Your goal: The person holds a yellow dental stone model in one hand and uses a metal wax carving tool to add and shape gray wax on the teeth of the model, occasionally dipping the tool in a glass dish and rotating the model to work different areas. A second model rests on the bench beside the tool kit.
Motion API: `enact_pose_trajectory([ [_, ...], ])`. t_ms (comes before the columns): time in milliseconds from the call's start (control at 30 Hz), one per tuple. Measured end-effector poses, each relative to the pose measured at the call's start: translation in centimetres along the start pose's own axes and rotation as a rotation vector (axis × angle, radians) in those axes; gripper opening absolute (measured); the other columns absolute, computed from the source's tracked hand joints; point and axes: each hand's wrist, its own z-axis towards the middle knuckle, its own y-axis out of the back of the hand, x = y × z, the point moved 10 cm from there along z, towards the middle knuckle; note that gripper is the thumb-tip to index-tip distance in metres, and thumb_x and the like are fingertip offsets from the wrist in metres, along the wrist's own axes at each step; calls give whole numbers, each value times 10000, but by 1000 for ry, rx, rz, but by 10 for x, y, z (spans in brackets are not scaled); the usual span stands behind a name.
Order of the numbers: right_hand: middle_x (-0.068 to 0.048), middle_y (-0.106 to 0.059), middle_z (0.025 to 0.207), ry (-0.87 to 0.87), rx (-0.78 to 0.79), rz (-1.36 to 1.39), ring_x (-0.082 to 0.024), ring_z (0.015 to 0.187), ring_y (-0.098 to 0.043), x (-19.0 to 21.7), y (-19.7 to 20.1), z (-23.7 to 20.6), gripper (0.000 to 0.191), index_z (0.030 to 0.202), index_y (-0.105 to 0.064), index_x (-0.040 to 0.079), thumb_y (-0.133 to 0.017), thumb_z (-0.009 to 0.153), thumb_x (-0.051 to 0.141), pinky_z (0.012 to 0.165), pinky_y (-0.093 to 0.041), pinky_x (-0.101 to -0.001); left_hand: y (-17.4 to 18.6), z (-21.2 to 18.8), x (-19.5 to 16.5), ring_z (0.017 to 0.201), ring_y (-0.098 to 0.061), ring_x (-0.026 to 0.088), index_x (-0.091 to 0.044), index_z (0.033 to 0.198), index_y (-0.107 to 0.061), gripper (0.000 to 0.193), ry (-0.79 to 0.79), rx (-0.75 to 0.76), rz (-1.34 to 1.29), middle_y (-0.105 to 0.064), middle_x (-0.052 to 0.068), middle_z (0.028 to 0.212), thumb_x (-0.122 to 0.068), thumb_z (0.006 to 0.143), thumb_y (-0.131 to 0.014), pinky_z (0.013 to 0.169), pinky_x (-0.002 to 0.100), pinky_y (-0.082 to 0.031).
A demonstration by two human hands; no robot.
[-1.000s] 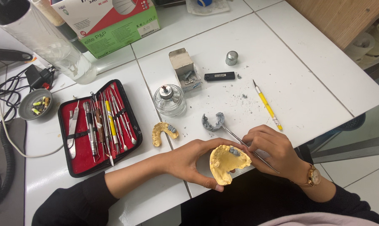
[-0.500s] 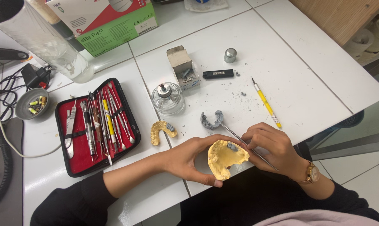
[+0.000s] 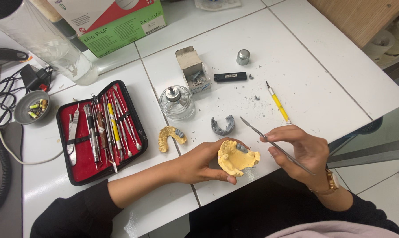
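Note:
My left hand [image 3: 202, 163] grips a yellow dental cast [image 3: 234, 158] with grey wax on it, just above the white table's [image 3: 323, 88] front edge. To its right, my right hand [image 3: 303, 152] holds a thin metal carving tool [image 3: 270, 142], its tip lifted away from the cast and pointing up-left. A grey wax arch [image 3: 221, 126] lies just beyond the cast. A second yellow cast [image 3: 171, 136] lies to the left.
An open red instrument case [image 3: 101, 130] with several metal tools lies at left. A glass spirit lamp [image 3: 176, 102], small cardboard box [image 3: 191, 68], black lighter [image 3: 230, 76], metal cap [image 3: 243, 57] and yellow-handled tool [image 3: 278, 102] sit behind. A grey bowl [image 3: 31, 107] and cables are far left.
My right hand has drawn the metal tool back from the cast; its tip now points away, up-left. The left hand has turned the cast a little.

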Motion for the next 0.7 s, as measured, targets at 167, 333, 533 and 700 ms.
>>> enact_pose_trajectory([
  [167,-161,-759,985,-61,-58,50,-255,941,-773,-7,5,-12,180,1057,-682,1,-756,900,50,827,-686,-377,1,1,3,1129,-721,256,-31,1389,-486,791,83,-72,41,-732,140,1139,-566,858,-725,967,372,-542],
  [333,-166,-752,954,-21,-135,177,-243,873,-778,-6,1,-21,188,1074,-609,23,-667,1011,191,783,-681,-358,-1,-1,5,938,-749,245,-30,1291,-511,743,181,-98,70,-739,131,963,-592,842,-702,805,356,-573],
  [533,-151,-711,921,53,-64,257,-212,885,-747,-1,-13,-23,225,1146,-463,90,-503,1097,306,867,-686,-409,-2,-3,-6,894,-767,243,-24,1245,-519,725,147,-136,110,-744,124,927,-584,837,-729,766,337,-583],
  [700,-119,-716,878,52,-44,219,-194,830,-732,-5,-14,-26,224,1126,-473,86,-499,1085,305,785,-686,-392,-3,-4,-11,862,-770,257,-17,1229,-509,714,127,-136,145,-738,127,891,-562,835,-749,735,337,-586],
])
